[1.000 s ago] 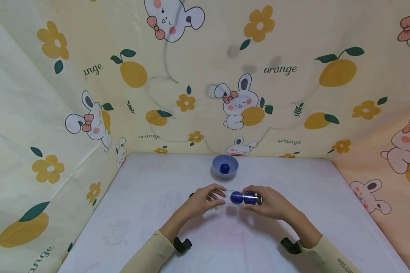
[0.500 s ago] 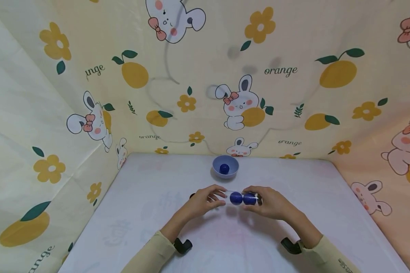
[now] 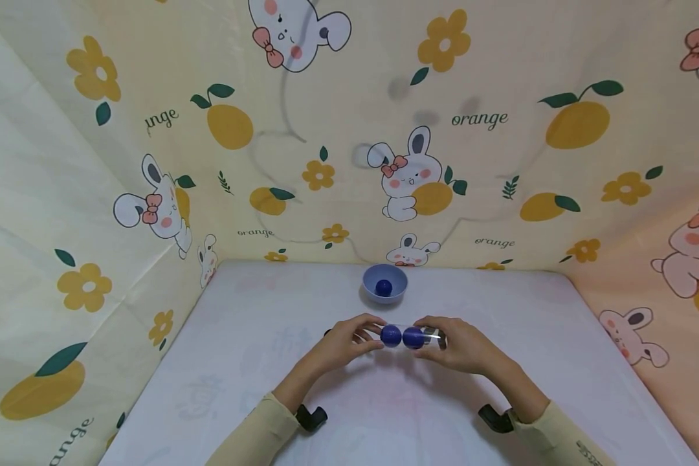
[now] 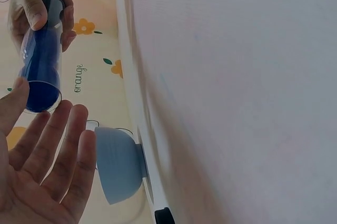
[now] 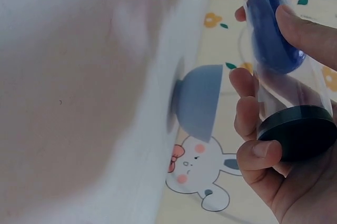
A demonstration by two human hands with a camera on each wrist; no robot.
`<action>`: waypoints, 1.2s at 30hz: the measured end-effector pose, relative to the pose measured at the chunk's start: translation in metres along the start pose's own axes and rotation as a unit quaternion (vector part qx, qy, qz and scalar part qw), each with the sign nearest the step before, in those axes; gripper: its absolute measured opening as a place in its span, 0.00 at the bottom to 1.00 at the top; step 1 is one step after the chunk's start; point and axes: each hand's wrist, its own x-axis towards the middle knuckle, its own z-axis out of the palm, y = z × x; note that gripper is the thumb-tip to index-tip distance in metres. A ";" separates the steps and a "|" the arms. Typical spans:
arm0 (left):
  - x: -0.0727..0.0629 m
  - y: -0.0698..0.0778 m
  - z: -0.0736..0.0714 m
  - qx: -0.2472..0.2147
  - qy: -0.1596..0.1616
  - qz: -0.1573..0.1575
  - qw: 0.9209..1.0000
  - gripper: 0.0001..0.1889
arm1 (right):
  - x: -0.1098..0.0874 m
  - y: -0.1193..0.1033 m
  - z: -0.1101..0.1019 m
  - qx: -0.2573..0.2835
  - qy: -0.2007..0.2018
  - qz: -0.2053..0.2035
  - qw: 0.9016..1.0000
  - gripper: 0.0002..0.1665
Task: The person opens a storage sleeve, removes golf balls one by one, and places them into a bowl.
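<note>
A clear tube with a black cap on its right end lies nearly level above the table. Two blue balls sit inside, toward the capless left end. My right hand grips the tube near the cap, thumb on one side and fingers on the other. At the other end my left hand is spread, its thumb and fingertips beside the rim; whether they touch it is hard to tell. Behind the hands stands a light blue bowl, holding another blue ball.
The white table carries the bowl near its back edge. A patterned cloth wall with rabbits and oranges rises behind and at both sides. Black wrist mounts are on both forearms.
Inside the tube both balls have slid left, away from the cap and toward my left hand. The hands, tube and bowl stay nearly in place.
</note>
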 end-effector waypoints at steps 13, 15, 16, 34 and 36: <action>-0.001 -0.002 -0.001 -0.002 -0.001 -0.009 1.000 0.23 | 0.000 0.001 0.001 0.000 0.002 -0.008 1.000 0.31; -0.001 -0.002 -0.001 -0.005 0.000 -0.009 1.000 0.23 | 0.000 0.001 0.002 0.001 0.004 -0.010 1.000 0.30; -0.001 -0.002 -0.001 -0.007 0.000 -0.009 1.000 0.23 | 0.000 0.001 0.002 0.002 0.005 -0.010 1.000 0.30; -0.002 -0.005 -0.001 -0.037 -0.004 -0.025 0.999 0.22 | 0.000 0.002 0.003 0.002 0.006 -0.011 1.000 0.29; -0.002 -0.006 -0.001 -0.041 -0.007 -0.025 0.999 0.22 | 0.000 0.002 0.003 -0.002 0.004 -0.010 1.000 0.30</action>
